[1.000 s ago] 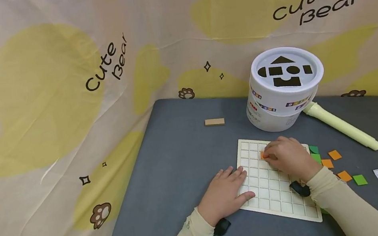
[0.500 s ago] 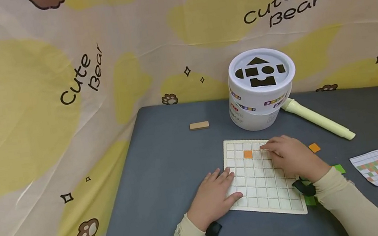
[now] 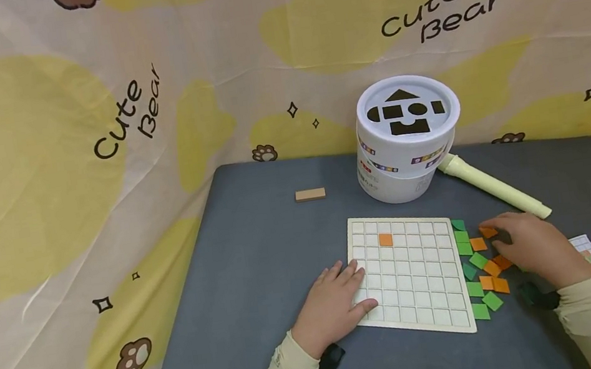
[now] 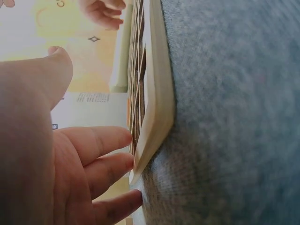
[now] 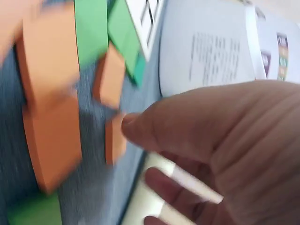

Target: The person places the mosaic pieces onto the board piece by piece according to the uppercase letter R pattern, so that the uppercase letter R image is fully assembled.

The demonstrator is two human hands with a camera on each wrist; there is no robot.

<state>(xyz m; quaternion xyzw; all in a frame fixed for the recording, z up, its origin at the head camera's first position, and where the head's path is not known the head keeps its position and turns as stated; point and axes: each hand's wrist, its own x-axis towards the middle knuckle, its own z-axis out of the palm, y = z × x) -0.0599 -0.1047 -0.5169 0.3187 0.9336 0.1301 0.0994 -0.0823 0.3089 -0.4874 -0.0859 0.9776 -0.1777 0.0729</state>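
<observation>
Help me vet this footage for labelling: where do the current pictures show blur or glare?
Head: grid board fairly crisp; left wrist: grey mat blurred, backdrop washed out bright at upper left; right wrist: orange tiles smeared, small print on the white bucket unreadable.

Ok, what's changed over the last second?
The right hand let go of an orange tile, now lying in the grid board, and moved right, off the board, to a loose orange tile; whether it grips that one, I can't tell. The left hand stayed on the board's left edge; the white bucket stayed put.
</observation>
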